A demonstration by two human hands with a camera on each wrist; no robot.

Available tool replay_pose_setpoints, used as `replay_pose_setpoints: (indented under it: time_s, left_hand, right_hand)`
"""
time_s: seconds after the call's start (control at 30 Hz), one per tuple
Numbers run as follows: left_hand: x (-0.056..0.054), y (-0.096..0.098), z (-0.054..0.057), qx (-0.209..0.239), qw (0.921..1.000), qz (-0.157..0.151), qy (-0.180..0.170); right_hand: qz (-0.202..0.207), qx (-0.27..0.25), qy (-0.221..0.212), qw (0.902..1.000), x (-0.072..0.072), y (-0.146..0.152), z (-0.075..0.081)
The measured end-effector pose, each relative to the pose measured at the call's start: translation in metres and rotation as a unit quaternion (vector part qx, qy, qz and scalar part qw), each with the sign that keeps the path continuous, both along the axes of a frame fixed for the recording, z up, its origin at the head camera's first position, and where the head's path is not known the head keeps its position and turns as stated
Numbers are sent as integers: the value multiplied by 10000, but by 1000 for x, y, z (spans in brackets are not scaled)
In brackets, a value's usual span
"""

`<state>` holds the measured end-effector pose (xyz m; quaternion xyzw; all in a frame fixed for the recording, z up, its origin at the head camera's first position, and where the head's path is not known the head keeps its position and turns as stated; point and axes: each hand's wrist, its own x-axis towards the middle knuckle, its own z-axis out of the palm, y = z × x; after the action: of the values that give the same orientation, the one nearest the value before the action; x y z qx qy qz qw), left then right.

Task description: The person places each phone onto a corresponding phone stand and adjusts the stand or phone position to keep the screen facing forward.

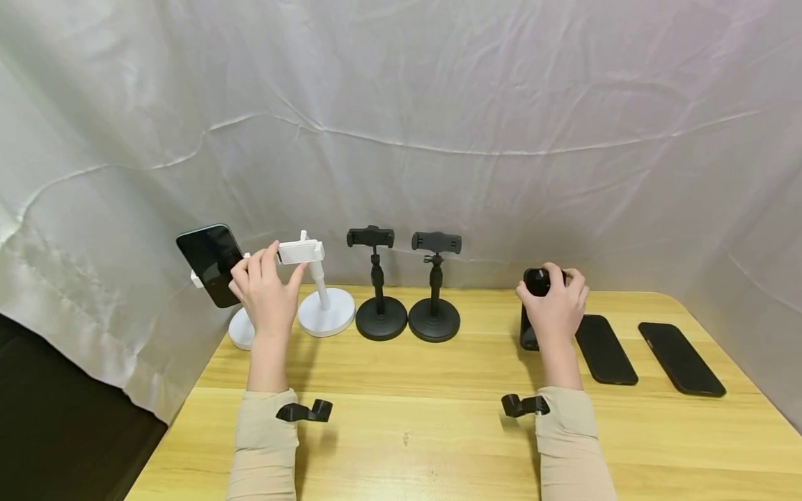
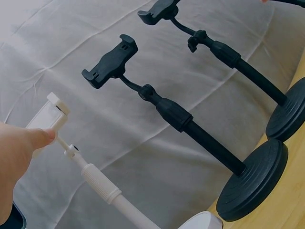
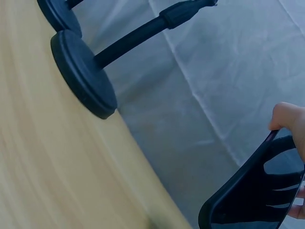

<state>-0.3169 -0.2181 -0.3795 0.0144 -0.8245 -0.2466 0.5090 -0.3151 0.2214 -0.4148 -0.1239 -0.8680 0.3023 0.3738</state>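
1. Fingers [image 1: 271, 259] of the left hand [image 1: 266, 303] pinch the white clamp [image 1: 302, 252] atop the inner white stand [image 1: 322, 285], with the thumb along its lower edge.
2. Fingers of the right hand [image 1: 559, 309] grip a black phone [image 1: 529, 330] by its upper part, holding it on end near the back edge of the table [image 1: 407, 445]; whether its bottom end touches the wood, I cannot tell.
3. Left of the left hand, a mounted phone [image 1: 209, 261] leans at a tilt on the outer white stand [image 1: 240, 330], which the hand partly hides.
4. Between the hands stand two black stands, the left one [image 1: 379, 285] and the right one [image 1: 435, 289], both upright with their round bases touching.
5. Right of the gripped phone, two more lie flat: the nearer phone [image 1: 606, 349] just beside the right hand, the farther phone [image 1: 681, 358] apart from it.
6. Pale fabric [image 1: 476, 188] hangs behind the table; beige sleeves [image 1: 266, 445] cover both forearms, each with a black wrist mount [image 1: 305, 410].
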Motion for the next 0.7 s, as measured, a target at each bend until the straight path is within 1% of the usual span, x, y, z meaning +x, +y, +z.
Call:
replay_pose_setpoints:
  time_s: [0.13, 0.4, 0.7]
  left_hand:
    - [0, 0, 0, 25, 10000, -3, -12]
    - [2, -1, 1, 62, 9999, -31, -153]
    - [1, 0, 2, 86, 9999, -48, -100]
  right_hand:
    - [10, -33, 171, 9998, 1, -2, 6]
    - [124, 4, 616, 9980, 5, -9, 15]
    - [265, -149, 721, 9969, 10, -14, 26]
